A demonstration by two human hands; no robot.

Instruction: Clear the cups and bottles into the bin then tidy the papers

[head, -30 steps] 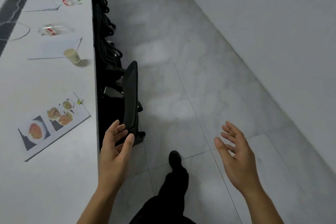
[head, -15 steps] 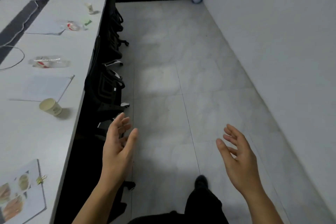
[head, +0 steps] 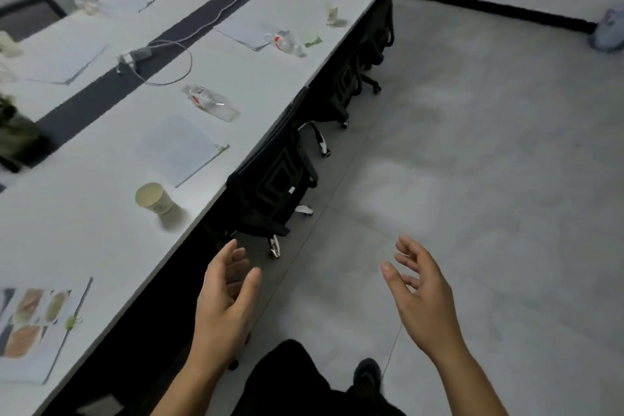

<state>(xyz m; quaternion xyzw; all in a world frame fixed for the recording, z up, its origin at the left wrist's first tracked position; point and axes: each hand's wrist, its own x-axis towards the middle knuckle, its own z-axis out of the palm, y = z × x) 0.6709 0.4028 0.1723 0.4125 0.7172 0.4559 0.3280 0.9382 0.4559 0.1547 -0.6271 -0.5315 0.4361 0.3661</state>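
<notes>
Paper cup stands near the tabletop edge, probably light and crushable; grip gently round its wall. Left hand and right hand hover empty, fingers loosely spread.

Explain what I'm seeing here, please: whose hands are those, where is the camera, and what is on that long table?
There is no machine. A person works bare-handed, and the single picture comes from a wide-angle camera on their head, looking forward and down. The left hand and right hand hover open over the floor beside the table, holding nothing. On the white table a paper cup stands near the edge, and another cup sits farther along. A near bottle and a far bottle, both clear plastic, lie on their sides. There are papers too: a clipped stack and a sheet with colour photos. Black chairs are pushed under the edge. The bin stands in the far corner.
</notes>
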